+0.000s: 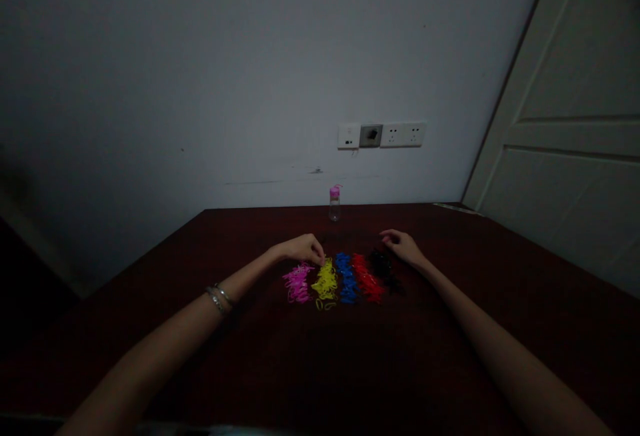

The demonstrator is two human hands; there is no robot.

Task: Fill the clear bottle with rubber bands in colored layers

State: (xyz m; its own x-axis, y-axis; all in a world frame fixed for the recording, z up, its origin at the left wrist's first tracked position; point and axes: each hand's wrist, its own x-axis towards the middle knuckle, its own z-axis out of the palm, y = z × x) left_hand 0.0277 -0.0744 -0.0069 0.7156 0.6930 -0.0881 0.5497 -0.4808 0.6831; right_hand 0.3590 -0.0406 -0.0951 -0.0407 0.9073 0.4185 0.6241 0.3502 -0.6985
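Note:
Small rubber bands lie on the dark table in side-by-side coloured piles: pink bands (pixel 298 283), yellow bands (pixel 327 280), blue bands (pixel 346 279), red bands (pixel 367 279) and black bands (pixel 381 263). My left hand (pixel 305 248) reaches over the pink pile, its thumb and index finger pinched at the far end of the yellow pile, on a yellow rubber band as far as I can see. Just beyond the black pile, my right hand (pixel 404 247) rests on its side with loosely bent fingers apart, holding nothing visible. Two yellow bands lie loose at the near end.
A small clear bottle (pixel 335 209) with a pink lid stands behind the piles, near the wall. Sockets and switches (pixel 381 135) are set in the wall above the table (pixel 320 369). On the right is a panelled door (pixel 570 103).

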